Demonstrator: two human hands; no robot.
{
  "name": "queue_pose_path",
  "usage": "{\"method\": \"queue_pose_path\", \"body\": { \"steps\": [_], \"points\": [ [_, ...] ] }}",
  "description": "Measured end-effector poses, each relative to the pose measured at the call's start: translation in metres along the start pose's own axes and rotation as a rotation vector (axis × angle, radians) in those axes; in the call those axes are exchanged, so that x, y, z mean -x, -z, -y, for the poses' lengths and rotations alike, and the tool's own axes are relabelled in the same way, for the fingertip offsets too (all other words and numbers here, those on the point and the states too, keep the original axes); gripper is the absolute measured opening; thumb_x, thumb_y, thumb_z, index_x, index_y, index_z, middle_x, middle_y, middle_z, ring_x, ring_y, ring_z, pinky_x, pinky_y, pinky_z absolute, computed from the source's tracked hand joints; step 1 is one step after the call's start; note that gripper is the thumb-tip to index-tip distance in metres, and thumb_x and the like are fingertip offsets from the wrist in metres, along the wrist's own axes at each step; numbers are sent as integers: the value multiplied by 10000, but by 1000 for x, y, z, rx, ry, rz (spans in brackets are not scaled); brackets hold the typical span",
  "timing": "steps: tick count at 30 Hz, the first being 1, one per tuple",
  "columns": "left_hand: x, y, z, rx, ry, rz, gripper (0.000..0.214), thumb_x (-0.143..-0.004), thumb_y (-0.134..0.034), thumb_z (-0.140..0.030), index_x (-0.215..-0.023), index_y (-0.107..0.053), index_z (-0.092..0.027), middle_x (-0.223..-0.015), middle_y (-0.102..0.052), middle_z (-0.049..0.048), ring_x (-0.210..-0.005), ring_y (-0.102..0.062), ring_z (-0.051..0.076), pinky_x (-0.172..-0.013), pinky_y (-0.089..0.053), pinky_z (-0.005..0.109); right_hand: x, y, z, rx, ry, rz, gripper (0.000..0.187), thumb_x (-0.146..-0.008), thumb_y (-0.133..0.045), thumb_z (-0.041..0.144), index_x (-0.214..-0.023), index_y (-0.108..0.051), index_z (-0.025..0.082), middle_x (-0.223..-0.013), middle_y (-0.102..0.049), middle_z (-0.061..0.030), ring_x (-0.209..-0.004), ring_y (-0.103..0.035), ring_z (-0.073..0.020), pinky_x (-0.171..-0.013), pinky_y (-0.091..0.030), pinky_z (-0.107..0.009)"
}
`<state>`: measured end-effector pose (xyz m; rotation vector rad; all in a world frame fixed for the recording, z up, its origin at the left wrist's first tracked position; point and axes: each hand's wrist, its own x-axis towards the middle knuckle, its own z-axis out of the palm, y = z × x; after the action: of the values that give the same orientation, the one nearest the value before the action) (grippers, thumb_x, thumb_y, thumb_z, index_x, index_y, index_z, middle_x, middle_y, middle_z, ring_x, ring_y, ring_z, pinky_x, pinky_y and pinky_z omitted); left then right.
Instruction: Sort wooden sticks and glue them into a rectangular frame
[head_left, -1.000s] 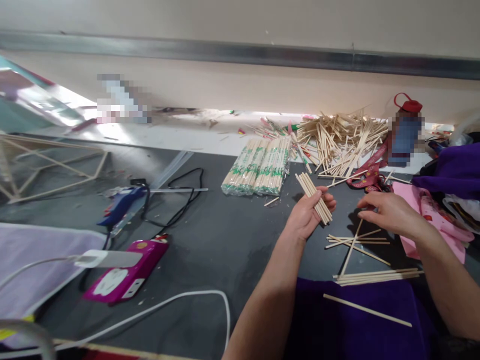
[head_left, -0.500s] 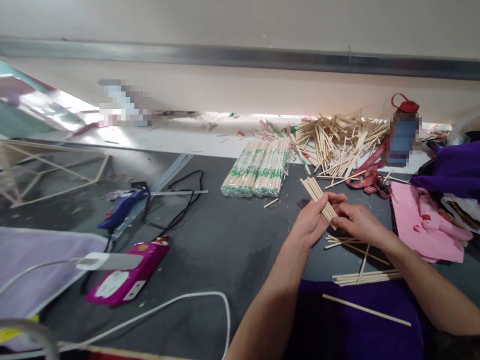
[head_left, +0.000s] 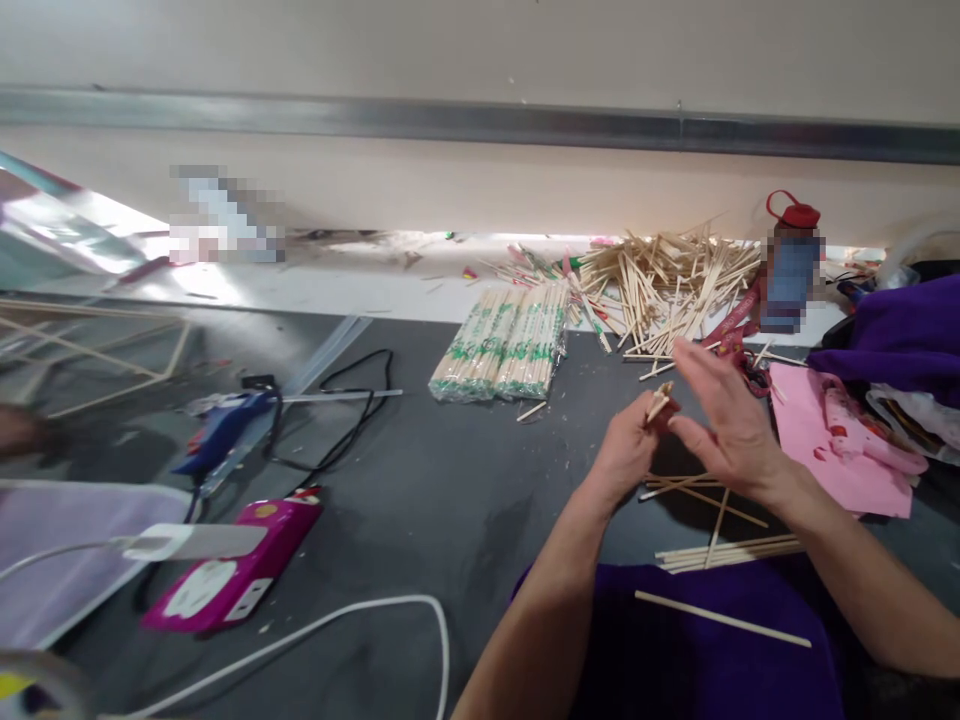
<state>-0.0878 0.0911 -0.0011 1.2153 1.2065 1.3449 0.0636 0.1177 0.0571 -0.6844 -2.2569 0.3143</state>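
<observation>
Sticks [head_left: 658,402] have tipped end-on, left hand [head_left: 626,448] grasping them, right hand [head_left: 726,428] released; likely evening ends, next needing a flat palm.

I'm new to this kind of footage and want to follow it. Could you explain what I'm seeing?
There is no machine here, just a person's two bare hands. The view comes from a camera worn on their head, looking forward and down. The left hand grips a bunch of thin wooden sticks, seen nearly end-on. The right hand is open beside it, and whether the two touch is hard to tell. On the grey table lie loose sticks, wrapped packs, a blue tool and a magenta box.
</observation>
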Motion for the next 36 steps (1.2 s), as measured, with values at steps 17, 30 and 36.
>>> {"method": "queue_pose_path", "body": {
  "steps": [17, 30, 36],
  "points": [
    [-4, 5, 9, -172, 53, -160, 166, -831, -546, -360, -854, -586, -200, -577, -467, -51, -525, -441, 104, -569, -383, 210, -2, 34, -10, -200, -269, 7, 280, -902, -477, 287, -1115, -643, 212, -1057, -684, -58, -932, -638, -176, -820, -494, -310],
    [131, 24, -86, -642, 197, 515, 138, -821, -466, -189, -766, -586, -227, -719, -640, 4, -610, -526, 125, -553, -369, 205, 56, 46, -28, 117, -190, 761, 205, -843, -547, 188, -969, -702, 232, -960, -660, -49, -873, -609, -177, -731, -430, -277],
    [150, 16, -65, -731, 221, 573, 143, -762, -472, -158, -728, -591, -230, -695, -645, 24, -584, -537, 141, -560, -381, 224, 63, 26, -30, 158, -112, 760, 150, -854, -541, 198, -830, -687, 218, -955, -617, -54, -892, -557, -176, -731, -399, -275]
  ]
}}
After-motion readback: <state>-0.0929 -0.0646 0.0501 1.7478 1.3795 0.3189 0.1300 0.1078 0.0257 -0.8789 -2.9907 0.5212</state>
